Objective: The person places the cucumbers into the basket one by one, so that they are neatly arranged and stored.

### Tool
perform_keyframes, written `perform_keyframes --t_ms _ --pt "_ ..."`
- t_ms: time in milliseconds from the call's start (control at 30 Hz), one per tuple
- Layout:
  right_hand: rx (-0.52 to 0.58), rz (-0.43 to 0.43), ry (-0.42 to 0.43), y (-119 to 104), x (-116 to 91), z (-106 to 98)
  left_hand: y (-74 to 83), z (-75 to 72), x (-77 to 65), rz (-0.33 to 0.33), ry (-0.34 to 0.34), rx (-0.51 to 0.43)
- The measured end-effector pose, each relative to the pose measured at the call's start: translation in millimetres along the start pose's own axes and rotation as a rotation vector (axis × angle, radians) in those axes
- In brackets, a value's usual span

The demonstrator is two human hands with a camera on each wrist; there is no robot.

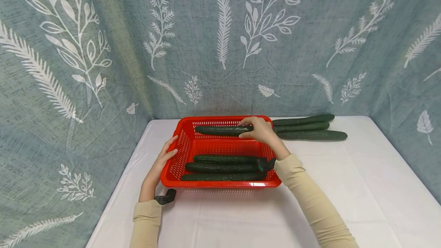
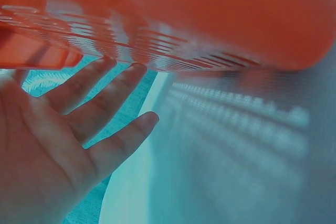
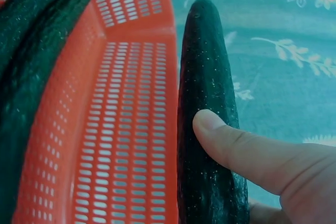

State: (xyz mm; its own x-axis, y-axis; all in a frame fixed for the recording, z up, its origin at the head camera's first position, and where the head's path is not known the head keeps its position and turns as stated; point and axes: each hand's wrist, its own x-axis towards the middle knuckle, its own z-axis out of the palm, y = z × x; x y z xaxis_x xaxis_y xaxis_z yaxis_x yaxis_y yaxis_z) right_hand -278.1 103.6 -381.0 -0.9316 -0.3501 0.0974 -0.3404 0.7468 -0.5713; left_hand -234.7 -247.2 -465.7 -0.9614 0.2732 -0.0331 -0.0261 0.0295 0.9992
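Observation:
My right hand (image 1: 263, 130) grips a dark green cucumber (image 1: 215, 130) near its right end, holding it lengthwise over the back part of a red slotted plastic basket (image 1: 220, 184). The right wrist view has the thumb lying across the held cucumber (image 3: 206, 66), close by the basket's wall (image 3: 123, 129). Three more cucumbers (image 1: 220, 168) lie side by side along the basket's front. At the basket's left end, my left hand (image 1: 161, 162) rests its fingertips against the side; its fingers (image 2: 105, 100) are spread and fairly straight in the left wrist view.
Three cucumbers (image 1: 311, 135) lie on the white-covered table (image 1: 344, 179) just right of the basket, at the back. A blue-green leaf-patterned cloth (image 1: 206, 41) hangs behind and at both sides. Each wrist wears a small black camera (image 1: 166, 197).

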Motion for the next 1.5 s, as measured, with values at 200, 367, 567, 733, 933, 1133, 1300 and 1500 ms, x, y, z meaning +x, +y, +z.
perform_keyframes --t_ms 200,367,567,733,933,1133,1300,1500 --pt "0.013 0.011 -0.015 -1 2 11 0.0 -0.1 -0.5 -0.001 -0.006 -0.008" --pt "0.019 0.028 -0.017 1 4 20 -0.9 -0.3 -0.3 0.001 -0.01 -0.012" --pt "0.064 0.047 -0.018 3 4 27 -1.1 -0.4 -0.6 0.005 -0.009 -0.009" --pt "0.09 0.043 -0.023 4 5 30 -0.4 -0.1 -0.3 0.005 -0.006 0.0" --pt "0.075 0.057 -0.05 8 5 35 0.2 0.5 -0.1 0.02 -0.012 -0.001" --pt "0.017 0.076 -0.036 9 6 40 0.9 1.1 -0.4 0.023 -0.021 -0.006" --pt "-0.039 0.085 -0.03 8 6 45 1.9 1.6 -0.7 0.012 -0.011 0.0" --pt "-0.078 0.07 -0.034 7 6 53 1.7 1.8 -1.4 0.006 -0.004 0.004"
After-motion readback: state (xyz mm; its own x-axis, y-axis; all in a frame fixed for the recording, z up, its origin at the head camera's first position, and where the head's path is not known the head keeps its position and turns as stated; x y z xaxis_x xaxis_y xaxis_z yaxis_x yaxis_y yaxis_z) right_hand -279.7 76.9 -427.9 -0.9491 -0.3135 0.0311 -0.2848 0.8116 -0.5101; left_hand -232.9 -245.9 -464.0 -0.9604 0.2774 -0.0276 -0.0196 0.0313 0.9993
